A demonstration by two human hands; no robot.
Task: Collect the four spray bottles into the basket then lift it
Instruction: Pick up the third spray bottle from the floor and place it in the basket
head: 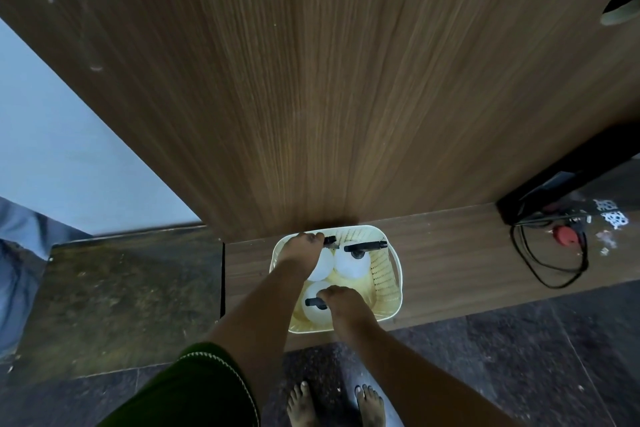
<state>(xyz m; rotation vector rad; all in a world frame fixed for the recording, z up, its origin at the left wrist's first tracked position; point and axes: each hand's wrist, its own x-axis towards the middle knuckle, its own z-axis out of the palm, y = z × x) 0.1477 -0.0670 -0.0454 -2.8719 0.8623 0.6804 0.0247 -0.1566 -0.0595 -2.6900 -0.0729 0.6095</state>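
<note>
Fingers of left hand (301, 246) closed on far-left bottle (320, 265); right hand (341, 298) grips near bottle (317, 305). Both inside basket (384, 274) (three bottles visible); rim lies just outboard of each hand.

Both forearms are bare to the left hand (300, 251) and right hand (343, 302). A dark green sleeve (204, 388), edged with pale stitched trim, is worn on the left arm. The feet (303, 404) are unshod.
</note>
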